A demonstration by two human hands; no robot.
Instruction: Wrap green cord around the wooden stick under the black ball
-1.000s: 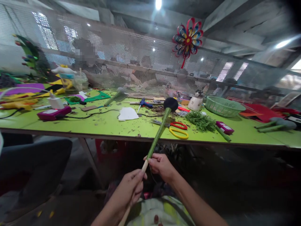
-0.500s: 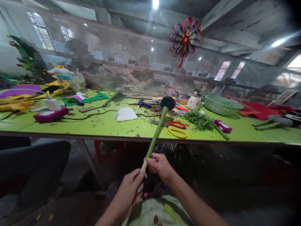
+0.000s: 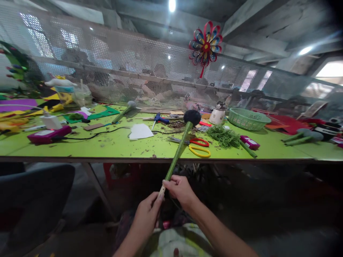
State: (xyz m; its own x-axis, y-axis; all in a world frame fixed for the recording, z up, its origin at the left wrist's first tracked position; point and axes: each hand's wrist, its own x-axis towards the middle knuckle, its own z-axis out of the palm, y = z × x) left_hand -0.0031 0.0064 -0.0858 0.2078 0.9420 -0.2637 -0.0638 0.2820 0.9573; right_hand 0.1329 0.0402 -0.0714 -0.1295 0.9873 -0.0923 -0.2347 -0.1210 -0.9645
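A long stick wrapped in green (image 3: pixel 177 155) slants up from my lap over the table edge, with a dark round head (image 3: pixel 192 117) at its top. My left hand (image 3: pixel 150 210) is closed round the bare, pale lower part of the stick. Just above it, my right hand (image 3: pixel 180 190) pinches the stick where the green wrapping ends. A thin strand hangs below my right hand. Behind the stick lie scissors (image 3: pixel 199 151) with red and yellow handles, and a tangle of green strands (image 3: pixel 224 136).
On the green table (image 3: pixel 93 148) are a white paper piece (image 3: pixel 140 131), a blue glue gun (image 3: pixel 161 119), purple boxes (image 3: pixel 49 135), a green basket (image 3: pixel 249 119) and a light jug (image 3: pixel 217 114). A dark chair (image 3: pixel 34 192) stands at left; a perforated screen rises behind the table.
The view has shifted slightly, so the table things sit further left. Both hands keep hold of the stick, and its pale part between them looks turned, now showing small dark marks.
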